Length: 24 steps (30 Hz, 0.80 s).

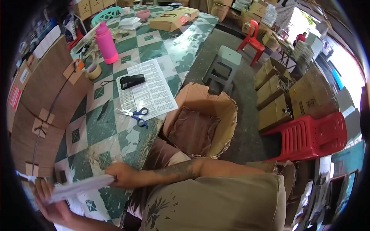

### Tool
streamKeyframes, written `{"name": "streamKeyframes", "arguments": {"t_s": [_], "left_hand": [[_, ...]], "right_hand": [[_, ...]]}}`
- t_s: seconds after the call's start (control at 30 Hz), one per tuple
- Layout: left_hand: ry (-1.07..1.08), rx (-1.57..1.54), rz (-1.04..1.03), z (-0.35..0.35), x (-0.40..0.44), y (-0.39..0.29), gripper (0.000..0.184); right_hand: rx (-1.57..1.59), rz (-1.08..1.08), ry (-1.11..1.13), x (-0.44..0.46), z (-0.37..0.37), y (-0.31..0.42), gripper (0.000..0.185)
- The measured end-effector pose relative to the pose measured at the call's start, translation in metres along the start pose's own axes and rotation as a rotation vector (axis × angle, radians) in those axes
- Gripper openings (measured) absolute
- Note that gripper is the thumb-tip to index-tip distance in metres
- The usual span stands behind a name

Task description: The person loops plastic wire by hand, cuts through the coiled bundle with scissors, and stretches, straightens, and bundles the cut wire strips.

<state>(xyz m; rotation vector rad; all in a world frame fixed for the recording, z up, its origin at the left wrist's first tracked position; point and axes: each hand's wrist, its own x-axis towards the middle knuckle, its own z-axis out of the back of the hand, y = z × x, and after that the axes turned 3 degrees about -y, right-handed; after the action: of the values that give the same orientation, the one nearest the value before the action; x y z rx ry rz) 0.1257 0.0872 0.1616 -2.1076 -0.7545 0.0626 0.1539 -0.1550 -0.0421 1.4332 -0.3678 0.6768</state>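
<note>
A white bundle, apparently of paper [83, 188], is stretched between both hands above the near left part of the table. My right hand [121, 175] is closed round its right end. At the far left end, my left hand [48, 200] grips it with bent fingers, partly blurred. More white sheets lie below the bundle. Beyond the hands, scissors with blue handles [139, 117] rest at the edge of printed sheets [156, 90]. On those sheets lies a black stapler-like tool [132, 81].
The green-and-white tiled table [104, 131] holds a pink bottle [105, 44], a tape roll [93, 71] and a brown box [168, 20]. Beside its right edge stands an open carton [225, 133]. Further right are a grey stool [223, 63] and red chairs [304, 136]. A person [300, 37] is far back.
</note>
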Motion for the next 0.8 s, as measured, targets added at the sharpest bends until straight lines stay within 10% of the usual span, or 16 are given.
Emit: {"name": "streamKeyframes", "arguments": {"t_s": [0.03, 0.2, 0.3, 0.5, 0.6, 0.67, 0.8], "left_hand": [[-0.267, 0.074, -0.046, -0.017, -0.014, -0.005, 0.046], [-0.203, 0.092, 0.001, 0.013, -0.001, -0.019, 0.042], [0.638, -0.074, 0.146, 0.002, -0.008, -0.028, 0.037], [0.249, 0.059, -0.048, 0.012, -0.069, -0.045, 0.021], [0.448, -0.003, 0.014, -0.046, -0.062, -0.013, 0.013], [0.364, -0.043, -0.001, -0.052, -0.074, -0.009, 0.018], [0.369, -0.033, -0.003, -0.031, -0.073, -0.001, 0.020]], "right_hand": [[-0.004, -0.004, -0.011, 0.002, -0.002, 0.003, 0.016], [0.286, -0.250, 0.054, 0.010, -0.004, 0.009, 0.013], [0.249, -0.122, 0.083, 0.005, -0.017, 0.000, 0.012], [0.305, 0.005, 0.113, 0.008, -0.014, 0.007, 0.003], [0.284, -0.689, 0.491, 0.017, 0.004, 0.029, 0.010], [0.324, -0.224, 0.235, 0.003, -0.015, 0.005, 0.009], [0.154, -0.257, 0.294, 0.008, -0.008, 0.020, 0.004]]}}
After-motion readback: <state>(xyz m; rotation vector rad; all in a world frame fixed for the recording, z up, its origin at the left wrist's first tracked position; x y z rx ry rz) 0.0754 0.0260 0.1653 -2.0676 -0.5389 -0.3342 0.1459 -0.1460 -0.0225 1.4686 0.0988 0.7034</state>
